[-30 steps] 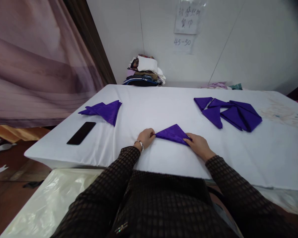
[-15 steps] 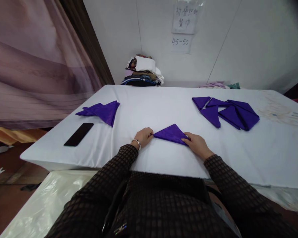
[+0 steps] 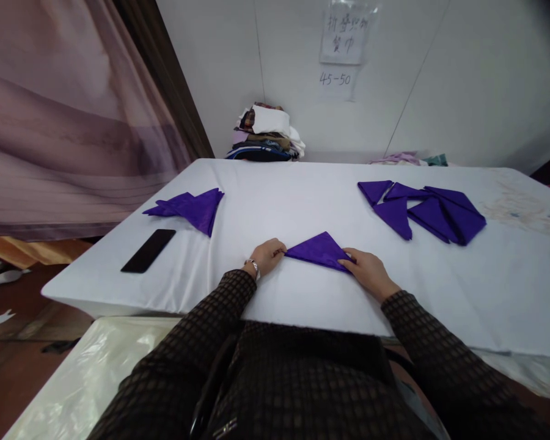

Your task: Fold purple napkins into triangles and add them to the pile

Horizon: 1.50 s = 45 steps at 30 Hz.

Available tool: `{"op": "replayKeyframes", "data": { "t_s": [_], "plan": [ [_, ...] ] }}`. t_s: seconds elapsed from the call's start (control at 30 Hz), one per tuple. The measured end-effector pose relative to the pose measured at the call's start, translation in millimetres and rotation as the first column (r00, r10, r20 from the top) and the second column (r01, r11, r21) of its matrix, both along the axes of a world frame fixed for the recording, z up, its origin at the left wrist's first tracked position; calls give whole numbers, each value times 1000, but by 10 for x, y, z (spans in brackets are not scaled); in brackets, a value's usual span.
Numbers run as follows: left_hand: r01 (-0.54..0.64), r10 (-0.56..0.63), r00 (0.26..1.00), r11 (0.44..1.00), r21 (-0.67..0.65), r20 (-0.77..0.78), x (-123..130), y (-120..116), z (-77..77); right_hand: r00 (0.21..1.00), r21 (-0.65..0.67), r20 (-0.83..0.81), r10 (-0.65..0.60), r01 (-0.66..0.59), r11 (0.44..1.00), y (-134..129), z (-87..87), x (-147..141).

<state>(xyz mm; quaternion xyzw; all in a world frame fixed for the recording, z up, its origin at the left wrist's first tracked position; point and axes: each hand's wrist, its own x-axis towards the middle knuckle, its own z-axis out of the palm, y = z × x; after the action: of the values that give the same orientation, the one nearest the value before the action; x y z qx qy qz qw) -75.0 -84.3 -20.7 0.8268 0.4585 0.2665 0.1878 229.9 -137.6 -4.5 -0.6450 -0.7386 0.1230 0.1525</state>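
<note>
A purple cloth napkin (image 3: 321,249), folded into a flat triangle, lies on the white-covered table (image 3: 279,195) in front of me. My left hand (image 3: 268,255) pinches its left corner between thumb and fingers; a bracelet sits on that wrist. At the opposite corner, my right hand (image 3: 367,269) grips the cloth with the thumb in front and the fingers behind. The napkin's peak points away from me, and its long folded edge faces me.
Several folded purple napkins (image 3: 392,215) lie at the right rear. More purple cloth (image 3: 197,209) rests at the left, behind a black phone-like slab (image 3: 148,250). Piled clothes (image 3: 266,137) stand beyond the far edge, below a handwritten sign (image 3: 342,36) on the wall.
The whole view has shifted slightly, so everything appears a little lower and further right. Both hands keep their hold on the napkin's corners, and its shape looks the same.
</note>
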Motion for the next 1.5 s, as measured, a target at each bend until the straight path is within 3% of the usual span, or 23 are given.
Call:
{"op": "replayKeyframes", "data": {
  "t_s": [0.2,0.5,0.73,0.9,1.1,1.23,1.37,1.5],
  "plan": [
    [-3,4,999,999,-49,34,-10,23,-5,1000,4,8,-11,11,1000,-4,1,-1],
    [-4,6,989,1000,16,-145,-41,-58,32,1000,0,-14,-7,7,1000,8,-23,12],
    [-148,145,971,989,-3,-189,119,-99,163,1000,0,-15,0,0,1000,10,-12,9],
    [-291,267,933,954,-69,-242,228,-62,173,1000,8,-17,6,-6,1000,13,-22,4],
    [-361,309,912,916,-172,-272,183,40,168,999,15,-31,12,-11,1000,18,-15,2],
    [-385,332,901,908,-163,-280,268,96,211,999,25,-29,19,-18,1000,25,-22,-1],
    [-273,270,947,962,4,-173,616,59,274,999,10,-31,9,-9,1000,28,-25,-7],
    [45,-21,973,994,100,-229,1008,6,268,999,9,-47,8,-7,1000,16,-20,-13]
  ]
}}
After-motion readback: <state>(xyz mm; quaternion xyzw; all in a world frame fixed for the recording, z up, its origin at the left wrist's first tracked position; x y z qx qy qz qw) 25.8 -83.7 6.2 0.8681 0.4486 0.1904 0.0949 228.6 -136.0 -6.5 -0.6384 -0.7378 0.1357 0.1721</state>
